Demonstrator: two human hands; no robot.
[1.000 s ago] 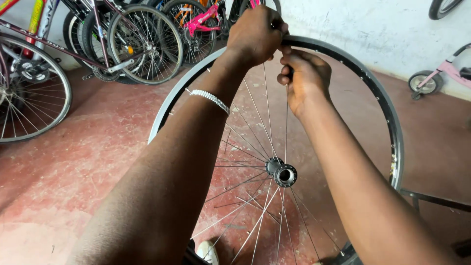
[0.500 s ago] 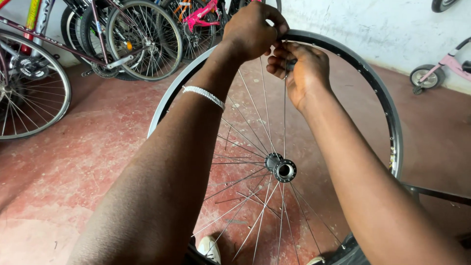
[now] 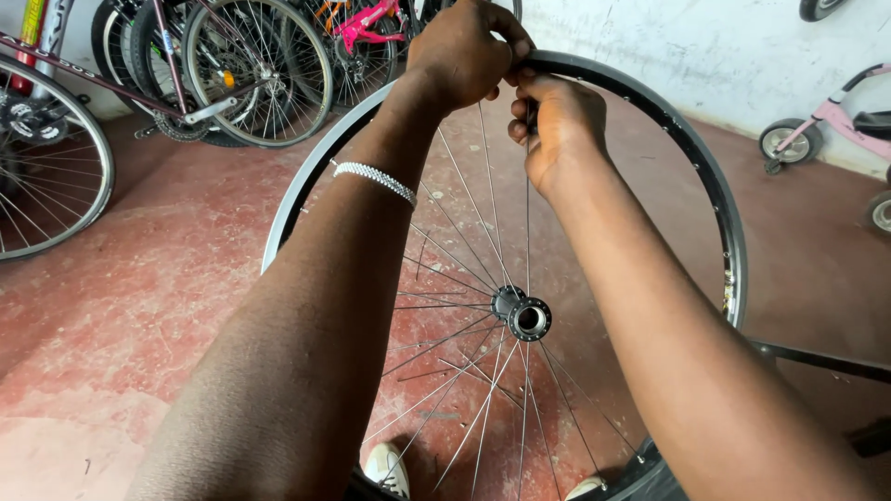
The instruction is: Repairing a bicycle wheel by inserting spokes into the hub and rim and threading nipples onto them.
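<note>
— Start at the bottom. What holds the wheel?

— Nothing but the person, as far as I can see. The bare wheel rim (image 3: 705, 186) stands upright between the knees, its low edge by a white shoe (image 3: 388, 467) on the red floor (image 3: 139, 306). If the legs shift, I judge it could roll or tip sideways.

— And the middle?

— The hub (image 3: 525, 315) hangs in thin spokes (image 3: 445, 366). Some near the bottom look slack and crossed, so a pull on one could drag the hub off centre.

— Now the hands.

— Both meet at the top of the rim. The left hand (image 3: 464, 51), with a beaded bracelet (image 3: 376, 181) on its wrist, is clenched over the rim's edge. The right hand (image 3: 557, 125) has its fingers (image 3: 527, 93) pinched around the upper end of one spoke, just under the rim. What sits between the fingertips I cannot tell.

— The risk there?

— A slip, I think: the spoke end could spring free and jab a finger, or a small fitting could drop to the floor.

— Beyond it?

— Parked bicycles (image 3: 232, 74) and a pink child's bike (image 3: 835, 125) stand well apart by the wall (image 3: 668, 37).
</note>
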